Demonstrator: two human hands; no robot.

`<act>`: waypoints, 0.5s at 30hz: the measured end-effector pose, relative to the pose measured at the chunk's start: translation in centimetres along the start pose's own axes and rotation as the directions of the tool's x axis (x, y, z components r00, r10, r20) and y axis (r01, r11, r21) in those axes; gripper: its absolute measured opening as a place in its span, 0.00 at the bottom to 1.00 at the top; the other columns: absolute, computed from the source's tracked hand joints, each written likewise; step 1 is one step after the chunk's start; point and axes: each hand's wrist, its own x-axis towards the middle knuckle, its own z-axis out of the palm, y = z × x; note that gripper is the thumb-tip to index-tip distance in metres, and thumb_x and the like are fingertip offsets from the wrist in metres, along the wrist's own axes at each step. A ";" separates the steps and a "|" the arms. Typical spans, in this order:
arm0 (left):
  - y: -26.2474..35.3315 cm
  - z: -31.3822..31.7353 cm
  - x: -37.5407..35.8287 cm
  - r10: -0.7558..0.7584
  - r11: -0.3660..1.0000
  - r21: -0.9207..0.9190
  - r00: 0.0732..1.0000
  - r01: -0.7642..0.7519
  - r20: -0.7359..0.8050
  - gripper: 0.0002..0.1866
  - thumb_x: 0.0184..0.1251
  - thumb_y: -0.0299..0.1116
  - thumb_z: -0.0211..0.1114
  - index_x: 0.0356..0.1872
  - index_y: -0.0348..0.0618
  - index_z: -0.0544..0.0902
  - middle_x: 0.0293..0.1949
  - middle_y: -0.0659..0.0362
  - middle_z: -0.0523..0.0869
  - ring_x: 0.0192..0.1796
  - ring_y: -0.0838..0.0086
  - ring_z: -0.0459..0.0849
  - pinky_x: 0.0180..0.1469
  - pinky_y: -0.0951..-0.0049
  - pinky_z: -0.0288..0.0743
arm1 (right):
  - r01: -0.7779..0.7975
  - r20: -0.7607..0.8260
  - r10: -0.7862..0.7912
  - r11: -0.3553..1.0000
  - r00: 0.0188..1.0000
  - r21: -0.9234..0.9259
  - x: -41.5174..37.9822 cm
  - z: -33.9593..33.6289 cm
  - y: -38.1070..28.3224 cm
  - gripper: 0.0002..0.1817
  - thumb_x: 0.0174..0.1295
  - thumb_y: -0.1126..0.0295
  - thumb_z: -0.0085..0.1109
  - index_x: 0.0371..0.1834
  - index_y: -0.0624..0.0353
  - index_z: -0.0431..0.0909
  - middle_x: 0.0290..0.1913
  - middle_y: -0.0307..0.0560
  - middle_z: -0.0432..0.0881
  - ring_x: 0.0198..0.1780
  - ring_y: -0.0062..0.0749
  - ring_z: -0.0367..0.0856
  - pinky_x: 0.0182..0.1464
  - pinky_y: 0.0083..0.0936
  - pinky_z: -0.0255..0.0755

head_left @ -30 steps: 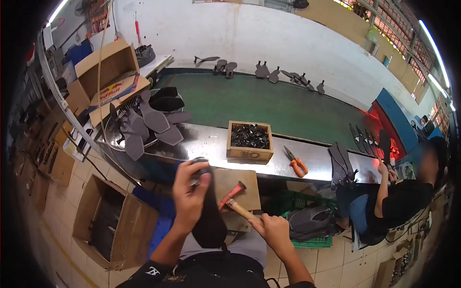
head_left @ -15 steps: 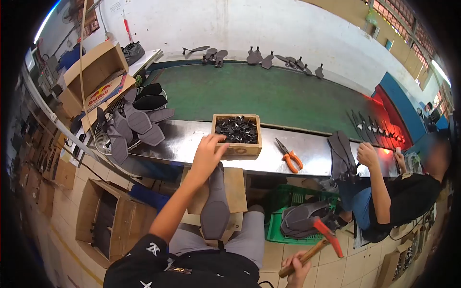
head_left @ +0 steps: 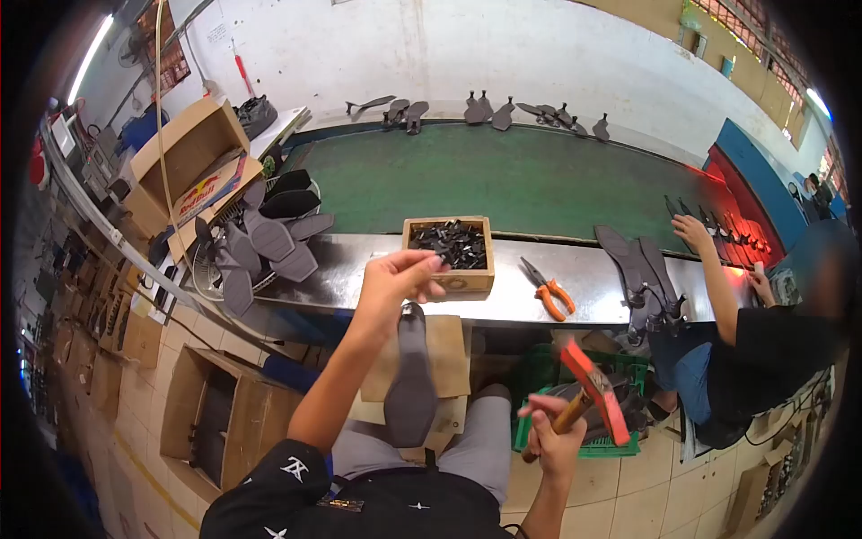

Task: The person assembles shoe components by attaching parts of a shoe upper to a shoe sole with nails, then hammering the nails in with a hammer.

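My left hand (head_left: 400, 283) is raised by the near left corner of a wooden box (head_left: 449, 281), its thumb and fingers pinched on a small dark piece too tiny to make out well. Small black pieces (head_left: 460, 242) fill the box. Below that hand, a grey shoe sole (head_left: 411, 395) lies lengthwise before me, its narrow heel end under my wrist. My right hand (head_left: 555, 440) is wrapped round the wooden handle of a hammer (head_left: 600, 391) with a red head, held up to the right of my lap.
Orange-handled pliers (head_left: 548, 289) lie on the metal bench edge. More soles sit in a wire basket (head_left: 214, 278) at left and beside a co-worker (head_left: 763, 359) at right. Beyond is a green conveyor belt (head_left: 485, 171). A green crate (head_left: 620, 445) and a cardboard box (head_left: 238, 422) stand on the floor.
My left hand has come away from the box's rim with the small piece. My right hand has lifted the hammer. The co-worker's hand has reached toward the belt, leaving soles spread on the bench.
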 end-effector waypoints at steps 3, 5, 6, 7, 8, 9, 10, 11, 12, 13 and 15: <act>1.8 0.8 -6.1 -0.026 0.991 -0.131 0.998 0.032 0.049 0.10 0.69 0.27 0.67 0.46 0.29 0.83 0.40 0.48 0.90 0.27 0.75 0.87 0.21 0.83 0.73 | 0.070 0.120 -0.068 0.997 0.990 -0.013 2.0 4.0 -2.1 0.17 0.66 0.70 0.68 0.54 0.68 0.80 0.39 0.55 0.86 0.16 0.13 0.67 0.17 0.13 0.60; 3.0 0.8 -9.4 0.004 0.986 -0.166 0.991 0.019 0.135 0.10 0.69 0.28 0.69 0.46 0.32 0.85 0.41 0.51 0.90 0.30 0.75 0.88 0.24 0.82 0.74 | 0.080 0.167 -0.087 0.996 0.982 0.044 2.6 6.8 -3.8 0.17 0.65 0.73 0.69 0.55 0.67 0.80 0.40 0.50 0.87 0.20 0.12 0.70 0.20 0.11 0.62; 3.5 0.9 -10.8 0.017 0.983 -0.182 0.989 0.011 0.147 0.09 0.70 0.27 0.67 0.46 0.32 0.84 0.41 0.50 0.90 0.30 0.75 0.88 0.23 0.81 0.74 | 0.096 0.189 -0.104 0.994 0.976 0.051 2.8 8.0 -4.3 0.17 0.64 0.73 0.69 0.55 0.66 0.81 0.41 0.50 0.87 0.20 0.12 0.71 0.20 0.11 0.62; 4.0 0.8 -12.0 0.000 0.973 -0.225 0.985 0.039 0.171 0.09 0.71 0.26 0.67 0.48 0.32 0.84 0.38 0.53 0.89 0.31 0.76 0.88 0.24 0.82 0.74 | 0.110 0.207 -0.120 0.992 0.971 0.059 2.7 9.1 -4.7 0.17 0.64 0.73 0.70 0.55 0.66 0.81 0.41 0.50 0.87 0.21 0.12 0.72 0.20 0.11 0.62; 4.2 0.5 -13.0 -0.011 0.974 -0.220 0.981 0.054 0.192 0.10 0.71 0.26 0.67 0.48 0.32 0.84 0.37 0.55 0.89 0.32 0.77 0.87 0.24 0.82 0.74 | 0.126 0.225 -0.138 0.990 0.965 0.066 2.6 10.0 -5.0 0.18 0.63 0.73 0.70 0.55 0.66 0.81 0.42 0.49 0.86 0.22 0.12 0.73 0.21 0.11 0.63; 4.3 0.2 -13.8 -0.018 0.974 -0.215 0.977 0.065 0.215 0.10 0.71 0.26 0.67 0.49 0.32 0.84 0.35 0.56 0.88 0.32 0.78 0.87 0.25 0.83 0.74 | 0.158 0.251 -0.169 0.985 0.953 0.063 2.5 10.7 -5.2 0.17 0.63 0.74 0.70 0.54 0.66 0.82 0.42 0.49 0.86 0.23 0.12 0.73 0.21 0.11 0.63; 4.4 -0.1 -14.5 0.003 0.985 -0.170 0.977 0.034 0.212 0.10 0.71 0.26 0.67 0.49 0.32 0.84 0.35 0.57 0.88 0.33 0.79 0.87 0.25 0.83 0.74 | 0.188 0.278 -0.197 0.980 0.940 0.060 2.3 11.3 -5.4 0.17 0.63 0.74 0.70 0.54 0.66 0.82 0.42 0.48 0.86 0.23 0.13 0.74 0.22 0.11 0.64; 4.6 -0.3 -15.1 0.026 0.992 -0.123 0.977 0.000 0.210 0.10 0.71 0.26 0.67 0.49 0.32 0.84 0.35 0.58 0.87 0.33 0.79 0.87 0.26 0.83 0.74 | 0.219 0.305 -0.227 0.974 0.925 0.059 2.1 11.9 -5.7 0.17 0.62 0.75 0.70 0.54 0.65 0.82 0.42 0.48 0.85 0.24 0.13 0.75 0.22 0.11 0.64; 4.7 -0.6 -15.5 0.049 0.997 -0.075 0.977 -0.034 0.209 0.11 0.71 0.26 0.67 0.50 0.32 0.83 0.35 0.59 0.87 0.33 0.80 0.87 0.26 0.84 0.74 | 0.213 0.319 -0.222 0.975 0.921 0.063 1.8 12.5 -6.1 0.15 0.61 0.77 0.71 0.51 0.65 0.83 0.43 0.48 0.84 0.27 0.15 0.77 0.25 0.11 0.67; 4.7 -0.9 -15.8 0.077 0.996 -0.056 0.978 -0.067 0.193 0.11 0.71 0.27 0.67 0.50 0.32 0.83 0.35 0.59 0.87 0.33 0.80 0.86 0.27 0.83 0.75 | 0.237 0.326 -0.243 0.970 0.914 0.056 1.5 12.8 -5.9 0.15 0.61 0.78 0.71 0.51 0.65 0.83 0.44 0.48 0.84 0.28 0.15 0.78 0.26 0.11 0.68; 4.8 -1.2 -16.2 0.140 0.990 -0.016 0.977 -0.139 0.163 0.11 0.71 0.27 0.67 0.50 0.32 0.83 0.37 0.58 0.87 0.32 0.80 0.86 0.28 0.83 0.77 | 0.291 0.343 -0.288 0.956 0.894 0.044 1.2 13.3 -5.5 0.15 0.60 0.79 0.71 0.51 0.65 0.83 0.44 0.48 0.83 0.31 0.16 0.79 0.29 0.11 0.69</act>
